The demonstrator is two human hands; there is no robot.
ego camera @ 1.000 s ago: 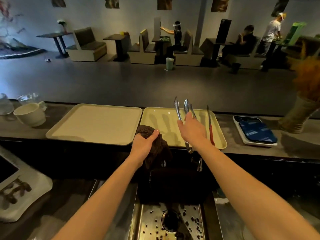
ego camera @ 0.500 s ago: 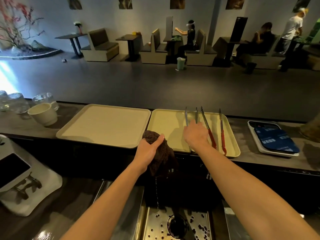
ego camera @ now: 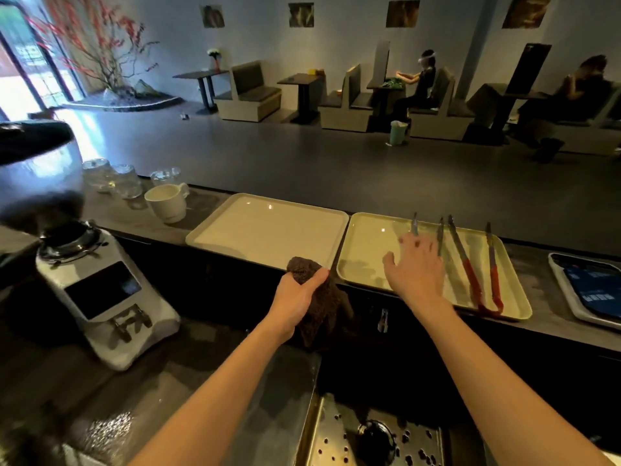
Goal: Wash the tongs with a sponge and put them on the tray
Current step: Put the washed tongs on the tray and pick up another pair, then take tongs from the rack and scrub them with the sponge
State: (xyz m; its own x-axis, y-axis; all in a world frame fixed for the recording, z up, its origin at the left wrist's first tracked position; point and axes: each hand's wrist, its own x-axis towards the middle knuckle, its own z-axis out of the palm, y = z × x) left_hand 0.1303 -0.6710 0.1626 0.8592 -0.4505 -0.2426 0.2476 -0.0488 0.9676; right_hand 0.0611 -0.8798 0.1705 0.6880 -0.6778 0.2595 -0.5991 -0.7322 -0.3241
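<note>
A pair of steel tongs [ego camera: 440, 234] lies on the right-hand cream tray [ego camera: 364, 250], its two tips poking out beyond my fingers. My right hand [ego camera: 418, 272] hovers flat over the tongs with fingers spread and thumb apart, hiding their handle end. Just to the right on the same tray lies a second pair of tongs with red handles [ego camera: 470, 275]. My left hand [ego camera: 295, 297] grips a dark brown sponge [ego camera: 324, 309] at the counter's front edge, above the sink.
An empty cream tray [ego camera: 268, 230] sits left of the first. Further left stand a cream cup [ego camera: 167, 202], some glasses [ego camera: 114, 178] and a coffee grinder [ego camera: 97, 290]. A white scale [ego camera: 591, 287] lies at the right. The steel sink [ego camera: 369, 438] is below my arms.
My right hand lowered the steel tongs onto the right tray beside the red-handled pair and opened over them. The view swung left. My left hand kept hold of the sponge.
</note>
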